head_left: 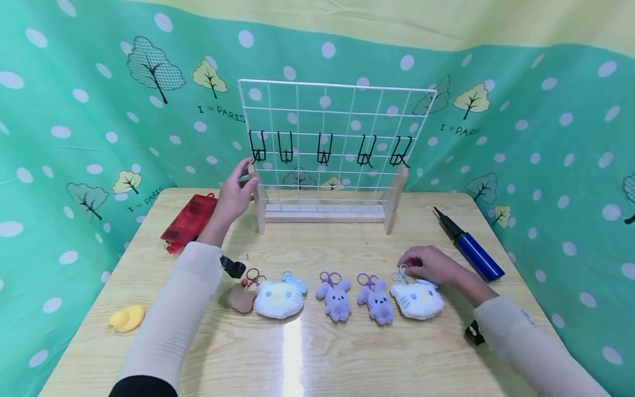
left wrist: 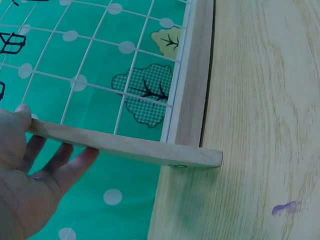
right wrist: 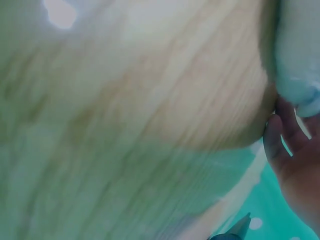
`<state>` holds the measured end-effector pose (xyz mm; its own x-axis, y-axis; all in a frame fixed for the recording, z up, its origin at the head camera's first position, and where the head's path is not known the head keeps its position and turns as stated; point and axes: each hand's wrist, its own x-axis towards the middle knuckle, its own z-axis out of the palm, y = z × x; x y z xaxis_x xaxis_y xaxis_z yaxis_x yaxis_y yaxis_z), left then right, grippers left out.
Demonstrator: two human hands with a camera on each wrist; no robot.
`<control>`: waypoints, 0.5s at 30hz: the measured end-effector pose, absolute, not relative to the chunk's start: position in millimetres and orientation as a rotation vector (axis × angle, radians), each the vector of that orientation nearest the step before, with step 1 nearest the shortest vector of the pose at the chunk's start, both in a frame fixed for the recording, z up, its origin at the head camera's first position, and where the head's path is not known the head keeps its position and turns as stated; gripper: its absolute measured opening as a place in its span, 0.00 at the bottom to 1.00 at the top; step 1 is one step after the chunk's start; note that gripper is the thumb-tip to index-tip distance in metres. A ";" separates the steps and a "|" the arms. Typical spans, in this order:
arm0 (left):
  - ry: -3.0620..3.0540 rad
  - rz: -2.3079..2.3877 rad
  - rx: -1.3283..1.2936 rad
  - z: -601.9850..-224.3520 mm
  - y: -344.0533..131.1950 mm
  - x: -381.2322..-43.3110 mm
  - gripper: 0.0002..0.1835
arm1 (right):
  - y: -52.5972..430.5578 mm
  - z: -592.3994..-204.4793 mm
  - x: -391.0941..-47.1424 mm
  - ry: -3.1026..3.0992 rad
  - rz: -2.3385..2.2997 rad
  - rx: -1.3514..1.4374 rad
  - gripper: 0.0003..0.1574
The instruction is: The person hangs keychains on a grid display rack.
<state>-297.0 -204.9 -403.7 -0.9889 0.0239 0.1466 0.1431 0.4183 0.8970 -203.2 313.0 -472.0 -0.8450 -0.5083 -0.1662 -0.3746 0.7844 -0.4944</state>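
My left hand (head_left: 235, 193) grips the left wooden side post of a white wire grid rack (head_left: 324, 112). In the left wrist view, the thumb lies on one side of that wooden post (left wrist: 125, 147) and the fingers on the other. Several black hooks (head_left: 324, 151) hang in a row across the grid. At the front right, my right hand (head_left: 431, 264) pinches the ring end of a white cat plush keychain (head_left: 419, 300); its fingertips are partly hidden. Two purple rabbit plush keychains (head_left: 337, 302) lie to its left, then another white cat plush keychain (head_left: 279, 299).
Beside the left cat plush lies a brown plush keychain (head_left: 241, 298), partly behind the wrist camera. A yellow duck (head_left: 126, 318) and a red plaid item (head_left: 190, 220) are on the left. On the right lies a blue tool with a black nozzle (head_left: 476, 255). Polka-dot cloth surrounds the table.
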 end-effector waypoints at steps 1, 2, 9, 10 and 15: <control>-2.550 -1.629 -0.145 -404.3 -205.1 -297.8 0.31 | 312.9 -470.5 -203.9 2.684 -0.645 -0.673 0.09; -2.548 -1.633 -0.144 -404.8 -205.4 -298.6 0.31 | 313.0 -469.3 -204.4 2.684 -0.631 -0.669 0.08; -2.552 -1.669 -0.151 -405.5 -206.4 -300.2 0.31 | 319.5 -463.5 -202.9 2.604 -0.707 -0.650 0.07; -2.554 -1.673 -0.154 -405.2 -206.4 -299.7 0.31 | 321.0 -462.9 -202.4 2.600 -0.728 -0.648 0.07; -2.560 -1.676 -0.155 -402.4 -206.4 -296.7 0.31 | 323.4 -457.4 -200.7 2.665 -0.823 -0.632 0.08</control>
<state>-296.7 -206.4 -402.4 -0.9919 0.0423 0.1198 0.1268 0.3971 0.9090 -200.7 323.4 -457.4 -0.8649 -0.4836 -0.1343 -0.3236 0.7418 -0.5873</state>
